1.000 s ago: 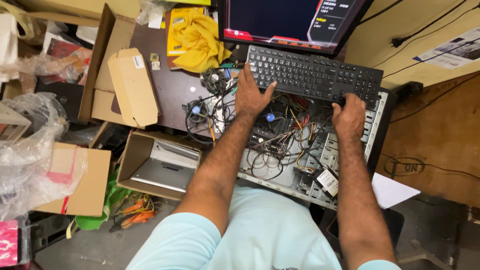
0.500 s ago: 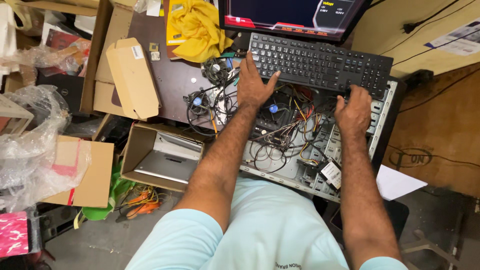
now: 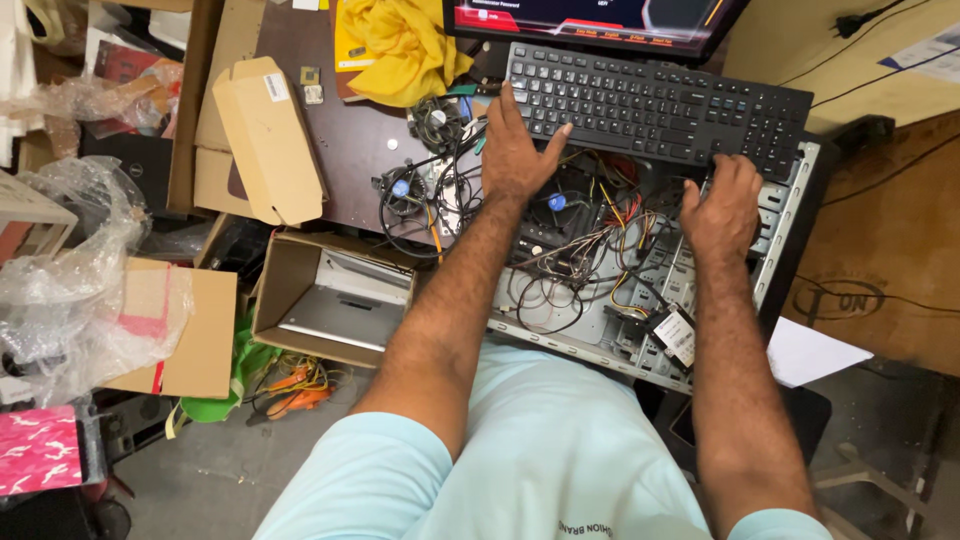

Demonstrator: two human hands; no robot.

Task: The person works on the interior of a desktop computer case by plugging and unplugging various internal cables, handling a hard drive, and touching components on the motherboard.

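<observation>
Both hands rest on the black keyboard (image 3: 660, 105), which lies across the open computer case (image 3: 640, 270). Left hand (image 3: 515, 150) spreads flat, fingers open, gripping nothing; right hand (image 3: 722, 205) curls loosely over the keys, holding nothing.

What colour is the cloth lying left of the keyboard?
Yellow: the crumpled cloth, seen in the head view.

Dark red-lit monitor screen (image 3: 600, 18) above; tan cardboard boxes (image 3: 265, 140) left.
</observation>
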